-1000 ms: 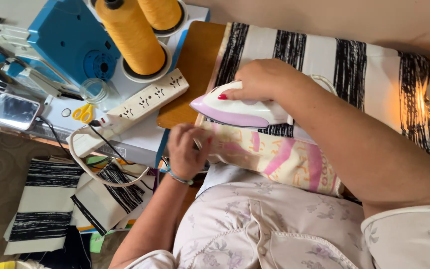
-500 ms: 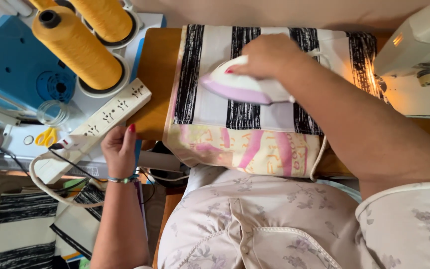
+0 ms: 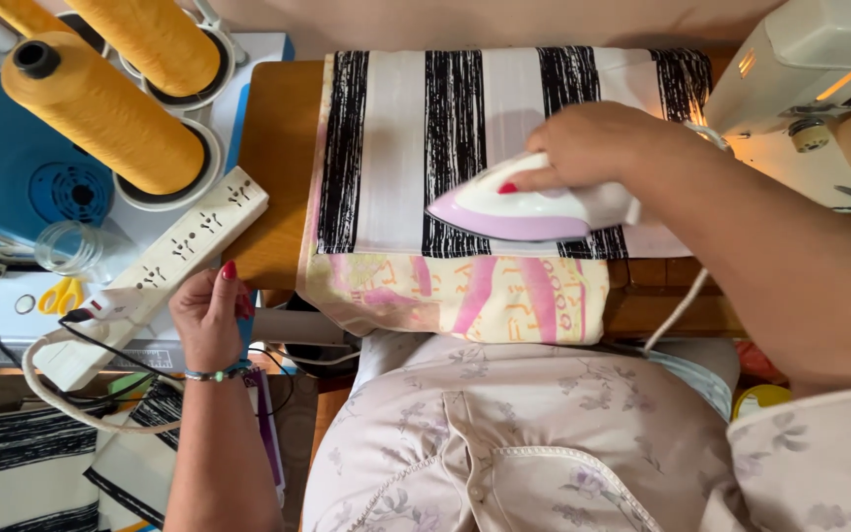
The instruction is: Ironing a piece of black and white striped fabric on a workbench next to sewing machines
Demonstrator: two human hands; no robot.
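Fingers (image 3: 583,167) of the right hand (image 3: 598,148) were wrapped tight round the handle of the white and lilac iron (image 3: 534,209), a red-painted nail showing at the tip. Only the head view here, looking straight down. The iron sat flat on the black-and-white striped cloth (image 3: 475,128), nose pointing to the left of the picture, near the cloth's near edge. That cloth was spread over a pink and yellow patterned pad (image 3: 465,296), which draped off the front of the wooden desk (image 3: 273,167). A white cord (image 3: 677,310) ran down from the iron's heel past the desk edge.

Over on the other side, the left hand (image 3: 211,320) hung off the cloth altogether, fingers (image 3: 230,281) loosely curled and holding nothing, just beside the end of a white power strip (image 3: 184,246). A beaded bracelet (image 3: 214,374) circled that wrist. Two big yellow thread cones (image 3: 110,113) stood on a blue and white machine (image 3: 22,177), well apart from the iron. Small yellow scissors (image 3: 61,296) lay near the strip. A white sewing machine (image 3: 810,69) sat at the far right corner.
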